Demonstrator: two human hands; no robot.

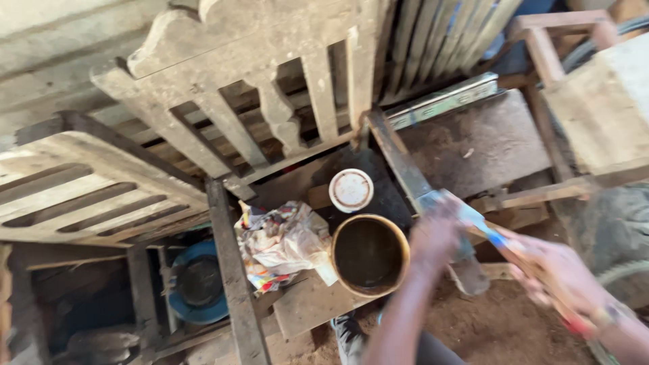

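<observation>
Both hands are blurred by motion at the lower right. My right hand (558, 274), with a band on its wrist, grips the handle of a paintbrush (473, 223) that has a blue band. My left hand (436, 235) is closed around the brush's pale head end, just right of an open round tin (338, 260) of dark liquid. The tin stands on a wooden board (304, 307). Its white lid (351, 190) lies just behind it.
A crumpled printed rag (280, 243) lies left of the tin. Pale slatted wooden furniture panels (223, 61) lean behind and to the left. A metal slide rail (443, 101) rests on a dark board. A blue round container (196, 284) sits below left. Sawdust covers the ground.
</observation>
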